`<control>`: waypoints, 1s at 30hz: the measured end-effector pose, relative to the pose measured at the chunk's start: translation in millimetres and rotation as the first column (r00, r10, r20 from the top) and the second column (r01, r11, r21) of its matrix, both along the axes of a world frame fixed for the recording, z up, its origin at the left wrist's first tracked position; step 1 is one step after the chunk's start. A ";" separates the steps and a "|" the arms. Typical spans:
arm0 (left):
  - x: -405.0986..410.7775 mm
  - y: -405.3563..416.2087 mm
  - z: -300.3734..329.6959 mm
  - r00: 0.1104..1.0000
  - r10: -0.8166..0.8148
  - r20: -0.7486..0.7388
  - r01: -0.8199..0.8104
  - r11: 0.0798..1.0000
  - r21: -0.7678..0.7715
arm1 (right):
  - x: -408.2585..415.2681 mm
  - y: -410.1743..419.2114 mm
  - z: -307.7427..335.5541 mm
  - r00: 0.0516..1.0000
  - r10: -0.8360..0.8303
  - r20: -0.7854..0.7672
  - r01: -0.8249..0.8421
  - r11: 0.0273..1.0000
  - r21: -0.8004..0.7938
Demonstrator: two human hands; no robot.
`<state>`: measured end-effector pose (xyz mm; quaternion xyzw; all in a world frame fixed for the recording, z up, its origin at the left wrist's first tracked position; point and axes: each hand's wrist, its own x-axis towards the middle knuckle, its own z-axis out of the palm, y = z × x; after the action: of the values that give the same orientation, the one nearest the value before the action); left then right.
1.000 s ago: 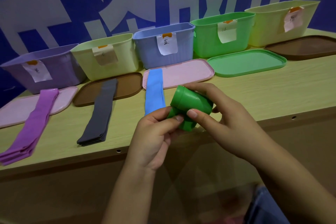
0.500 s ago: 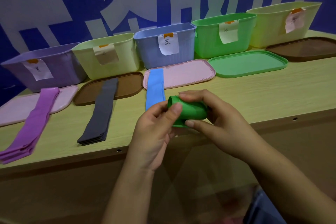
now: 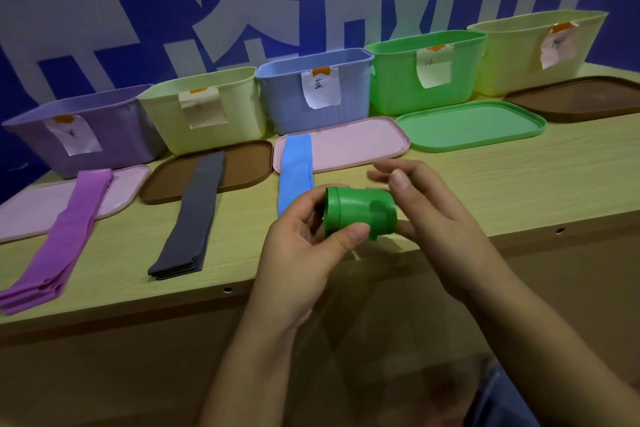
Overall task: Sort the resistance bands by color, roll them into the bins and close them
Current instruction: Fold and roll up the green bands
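A green resistance band (image 3: 360, 213), rolled into a short cylinder, is held above the table's front edge. My left hand (image 3: 304, 246) grips its left end, thumb in front and fingers behind. My right hand (image 3: 446, 222) is at the roll's right end. Its thumb and blurred upper fingers are lifted off the top, and its lower fingers touch the underside. The open green bin (image 3: 426, 80) stands behind, with its green lid (image 3: 474, 128) lying flat in front of it. Purple bands (image 3: 65, 236), dark grey bands (image 3: 194, 218) and blue bands (image 3: 294, 170) lie flat on the table.
A purple bin (image 3: 86, 135), a pale yellow-green bin (image 3: 207, 111), a blue bin (image 3: 311, 90) and a pale yellow bin (image 3: 536, 45) stand open along the back wall. Pink lids (image 3: 34, 204) (image 3: 353, 146) and brown lids (image 3: 239, 166) (image 3: 581, 97) lie before them. The wooden table (image 3: 485, 191) has bare surface at right.
The green roll has turned level and tightened into a neat cylinder. My right hand's thumb and upper fingers have lifted off it, while my left hand has kept its grip.
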<state>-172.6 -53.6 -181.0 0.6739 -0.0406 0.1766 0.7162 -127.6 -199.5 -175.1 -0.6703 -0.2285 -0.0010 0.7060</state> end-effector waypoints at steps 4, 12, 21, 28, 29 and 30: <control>-2.6 -9.0 -2.6 0.997 -0.053 0.063 0.047 0.994 0.103 | -1.4 8.8 1.3 0.997 -0.067 0.032 0.073 0.964 -0.256; -4.4 -14.2 -6.8 0.969 0.037 0.243 -0.150 0.871 0.468 | -6.3 16.2 -8.2 0.948 -0.263 0.179 0.284 0.953 -0.103; 0.5 -10.1 15.6 0.967 0.166 0.192 -0.230 0.893 0.387 | -24.8 17.7 -18.4 0.916 -0.089 0.391 0.081 0.996 0.039; -2.9 -12.1 18.7 0.985 0.130 0.110 -0.163 0.910 0.381 | -12.7 7.4 -14.1 0.781 -0.032 0.623 0.077 0.996 -0.046; -2.8 -13.4 17.7 0.977 0.152 0.150 -0.200 0.898 0.393 | -12.5 7.4 -13.8 0.789 -0.036 0.614 0.077 0.996 -0.040; -2.2 -14.8 15.7 0.961 0.180 0.209 -0.254 0.875 0.413 | -13.1 8.4 -13.8 0.812 -0.046 0.582 0.072 0.997 -0.023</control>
<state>-174.8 -68.5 -165.2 0.8004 -0.0616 0.2971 0.5170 -140.7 -191.1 -188.8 -0.6601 -0.4120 -0.2222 0.5875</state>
